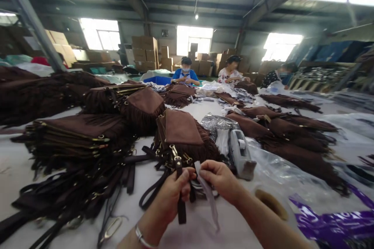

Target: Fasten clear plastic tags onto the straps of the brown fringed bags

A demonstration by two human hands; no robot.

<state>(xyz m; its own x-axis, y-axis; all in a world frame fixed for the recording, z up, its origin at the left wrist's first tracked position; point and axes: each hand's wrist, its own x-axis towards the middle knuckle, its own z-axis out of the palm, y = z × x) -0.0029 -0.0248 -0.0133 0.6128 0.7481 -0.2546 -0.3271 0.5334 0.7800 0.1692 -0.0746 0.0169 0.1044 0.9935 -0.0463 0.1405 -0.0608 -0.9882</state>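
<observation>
My left hand [179,190] is closed around a dark brown wrist strap [181,212], whose gold clasp [175,153] points up toward the pouches. My right hand [219,179] pinches the upper end of a thin whitish strip [210,201], which hangs down toward the table. The two hands are close together, a small gap apart. Just beyond them lies a stack of brown fringed pouches [182,128]. Behind my right hand stands a grey tape dispenser [242,155]. What the strip is made of I cannot tell.
Piled fringed pouches [78,128] and loose dark straps [73,202] cover the left side. To the right are more pouches [292,136], clear plastic [274,167], a tape roll [271,203] and a purple bag [333,221]. Across the table several people [185,74] sit working.
</observation>
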